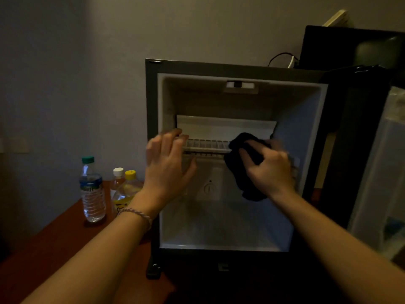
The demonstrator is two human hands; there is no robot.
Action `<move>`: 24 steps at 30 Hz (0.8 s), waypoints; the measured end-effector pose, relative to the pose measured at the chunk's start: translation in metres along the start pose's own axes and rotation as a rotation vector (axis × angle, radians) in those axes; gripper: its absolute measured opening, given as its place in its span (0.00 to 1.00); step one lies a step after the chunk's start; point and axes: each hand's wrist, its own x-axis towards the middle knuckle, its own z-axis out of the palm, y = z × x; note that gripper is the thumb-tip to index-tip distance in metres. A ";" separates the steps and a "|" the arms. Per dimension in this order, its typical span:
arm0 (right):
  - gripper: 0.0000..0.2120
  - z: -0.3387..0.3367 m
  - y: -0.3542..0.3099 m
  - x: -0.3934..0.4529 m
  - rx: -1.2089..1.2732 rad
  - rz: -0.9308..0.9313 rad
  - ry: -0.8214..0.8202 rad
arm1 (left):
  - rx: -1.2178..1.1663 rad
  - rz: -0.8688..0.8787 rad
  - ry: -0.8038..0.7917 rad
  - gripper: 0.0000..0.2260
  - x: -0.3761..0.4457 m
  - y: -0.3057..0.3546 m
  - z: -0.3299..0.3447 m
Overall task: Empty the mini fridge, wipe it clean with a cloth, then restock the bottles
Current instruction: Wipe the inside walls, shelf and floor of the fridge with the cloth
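The black mini fridge (pixel 151 102) stands open with a white, bottle-free interior and a white wire shelf (pixel 207 145) across its middle. My right hand (pixel 268 170) grips a black cloth (pixel 241 163) pressed against the right end of the shelf. My left hand (pixel 167 165) has spread fingers, its fingertips resting on the shelf's left front edge. Three bottles stand on the table left of the fridge: a clear water bottle with a green cap (pixel 92 191), a bottle with a white cap (pixel 118 177), and a yellow-capped bottle (pixel 128 189).
The fridge sits on a reddish wooden table (pixel 50 242). Its open door (pixel 377 163) swings out at the right. A dark screen (pixel 355 47) and a cable (pixel 280 57) are behind the fridge. A grey wall lies to the left.
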 end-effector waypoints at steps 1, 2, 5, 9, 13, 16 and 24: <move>0.16 0.009 -0.002 -0.015 0.052 0.043 0.053 | -0.018 -0.055 0.073 0.26 -0.004 -0.003 -0.002; 0.15 0.018 -0.004 -0.028 0.114 0.095 0.121 | -0.066 -0.131 0.140 0.28 -0.007 -0.006 -0.003; 0.16 0.049 -0.006 -0.053 0.361 0.363 0.217 | -0.288 -0.425 0.221 0.35 -0.020 -0.015 0.000; 0.11 0.084 0.003 -0.044 0.712 0.704 0.364 | -0.506 -0.644 0.037 0.38 -0.030 -0.022 0.013; 0.17 0.098 0.023 -0.005 0.767 0.928 0.633 | -0.511 -0.632 0.050 0.30 -0.033 -0.024 0.023; 0.20 0.102 0.037 0.023 0.873 1.069 0.784 | -0.474 -0.636 0.065 0.27 -0.037 -0.027 0.028; 0.20 0.120 0.032 0.054 0.909 1.112 0.791 | -0.520 -0.632 0.049 0.27 -0.041 -0.026 0.027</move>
